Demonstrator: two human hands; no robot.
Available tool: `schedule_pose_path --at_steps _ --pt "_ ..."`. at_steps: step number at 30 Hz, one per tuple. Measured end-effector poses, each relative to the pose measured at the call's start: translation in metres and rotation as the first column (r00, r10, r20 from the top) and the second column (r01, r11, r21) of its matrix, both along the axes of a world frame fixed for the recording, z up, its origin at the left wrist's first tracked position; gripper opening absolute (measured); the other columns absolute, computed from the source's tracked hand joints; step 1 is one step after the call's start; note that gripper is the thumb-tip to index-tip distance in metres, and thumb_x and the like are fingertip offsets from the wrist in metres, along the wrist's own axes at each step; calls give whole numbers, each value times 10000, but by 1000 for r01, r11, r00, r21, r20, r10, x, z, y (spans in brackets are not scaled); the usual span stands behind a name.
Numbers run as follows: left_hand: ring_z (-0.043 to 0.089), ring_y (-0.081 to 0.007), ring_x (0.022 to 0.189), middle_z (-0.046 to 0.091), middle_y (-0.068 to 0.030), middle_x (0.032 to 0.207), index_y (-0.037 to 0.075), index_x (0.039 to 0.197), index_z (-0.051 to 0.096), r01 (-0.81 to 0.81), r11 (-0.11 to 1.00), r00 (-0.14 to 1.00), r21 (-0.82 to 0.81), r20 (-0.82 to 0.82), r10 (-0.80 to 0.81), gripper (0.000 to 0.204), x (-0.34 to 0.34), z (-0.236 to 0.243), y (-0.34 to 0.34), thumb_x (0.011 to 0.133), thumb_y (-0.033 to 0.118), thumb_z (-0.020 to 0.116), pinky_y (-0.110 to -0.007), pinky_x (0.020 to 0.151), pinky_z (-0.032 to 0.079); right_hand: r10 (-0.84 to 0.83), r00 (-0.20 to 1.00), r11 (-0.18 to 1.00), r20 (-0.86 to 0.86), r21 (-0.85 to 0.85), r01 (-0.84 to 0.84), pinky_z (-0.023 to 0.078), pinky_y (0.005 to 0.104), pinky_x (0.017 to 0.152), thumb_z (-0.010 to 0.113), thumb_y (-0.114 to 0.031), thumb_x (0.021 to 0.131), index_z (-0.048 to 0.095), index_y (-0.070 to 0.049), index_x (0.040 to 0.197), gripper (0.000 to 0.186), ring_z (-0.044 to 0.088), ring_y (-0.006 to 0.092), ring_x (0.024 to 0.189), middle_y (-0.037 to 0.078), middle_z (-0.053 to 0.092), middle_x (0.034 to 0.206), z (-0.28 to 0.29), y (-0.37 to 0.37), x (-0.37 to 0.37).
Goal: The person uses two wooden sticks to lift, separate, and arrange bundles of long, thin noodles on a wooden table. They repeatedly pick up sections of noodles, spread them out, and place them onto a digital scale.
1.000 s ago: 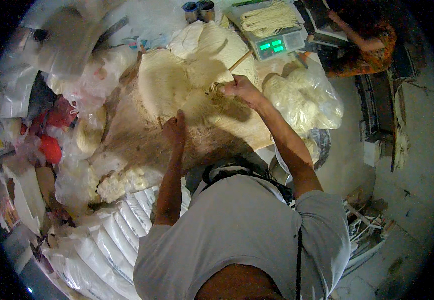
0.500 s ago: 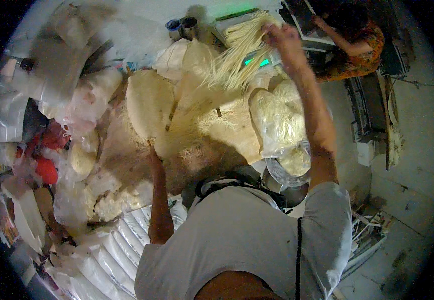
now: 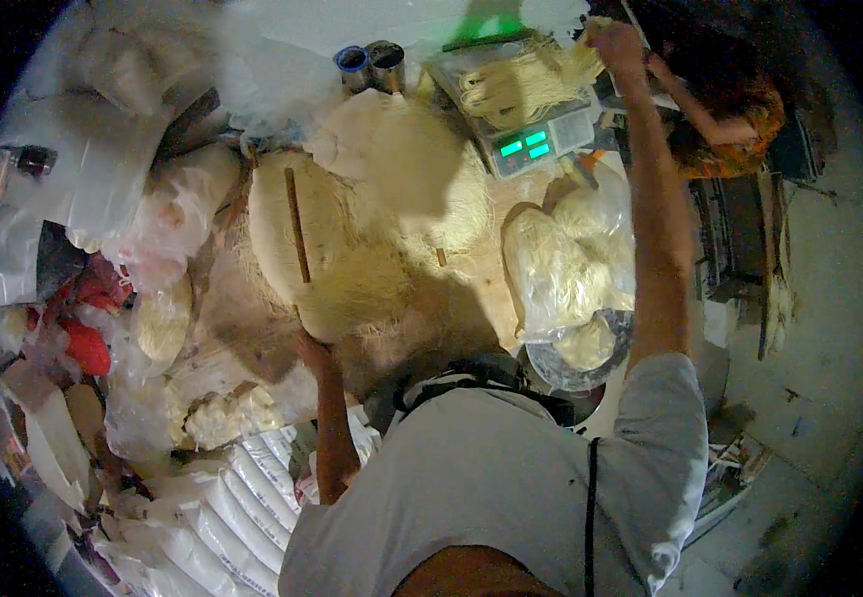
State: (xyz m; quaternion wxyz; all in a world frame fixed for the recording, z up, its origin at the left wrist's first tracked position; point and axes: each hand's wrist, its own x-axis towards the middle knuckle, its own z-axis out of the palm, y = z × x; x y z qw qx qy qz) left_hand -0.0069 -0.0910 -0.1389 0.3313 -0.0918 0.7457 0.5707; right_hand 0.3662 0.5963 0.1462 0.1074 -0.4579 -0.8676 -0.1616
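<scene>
My right hand point(image 3: 618, 45) is raised at the back right, closed on pale noodle-like strands point(image 3: 592, 58) over a scale point(image 3: 571, 130) with a green lit display. More strands point(image 3: 511, 92) lie on its platform. My left hand point(image 3: 314, 350) is low at the front edge of a fibrous pale sheet of strands point(image 3: 357, 298); its fingers are mostly hidden. A wooden stick point(image 3: 297, 224) lies across that sheet, and a shorter stick end point(image 3: 440, 256) shows nearby. The sheet rests among other pale piles point(image 3: 391, 149) on a wooden board point(image 3: 501, 308).
Bags of strands point(image 3: 561, 259) and a metal bowl point(image 3: 548, 370) sit at the right. Two cans point(image 3: 385, 65) stand at the back. Plastic bags and red items point(image 3: 87, 345) crowd the left; white sacks point(image 3: 247, 483) lie front left. A co-worker point(image 3: 730, 119) is at the far right.
My right hand left the sheet, rose to the scale and moved further back and right with strands. My left hand moved down and left. The scale's strands were lifted, then lie flatter again.
</scene>
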Motion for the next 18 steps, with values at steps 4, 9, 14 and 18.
schedule_pose_path --at_steps 4,9,14,18 --pt "644 -198 967 656 -89 1073 76 1129 636 -70 996 995 59 80 65 437 11 31 22 1025 474 492 -372 718 539 -449 869 882 -209 -264 392 551 465 864 670 -466 886 748 -126 1043 382 688 360 1038 165 711 1136 -152 33 -82" --pt "622 -164 922 643 -50 1039 72 1115 633 82 982 996 170 29 -88 446 8 40 32 1006 491 526 -358 707 526 -498 864 839 -72 -294 458 463 545 954 584 -588 901 721 -170 1157 509 585 352 1181 134 657 1242 -244 -4 -194" --pt "597 -137 824 629 -34 929 42 1024 679 166 981 967 -103 -177 -182 467 4 7 4 999 489 548 -338 682 495 -408 913 853 -15 -362 376 427 523 979 571 -506 934 703 -163 1191 449 545 318 1196 111 642 1227 -197 -82 -227" --pt "512 -117 677 574 -17 769 20 825 651 306 922 894 -237 -263 -364 510 1 29 34 1002 489 553 -328 592 415 -144 938 984 -314 -147 102 497 496 855 635 -357 924 710 -126 1097 298 613 353 1031 125 674 1075 -174 -133 -186"
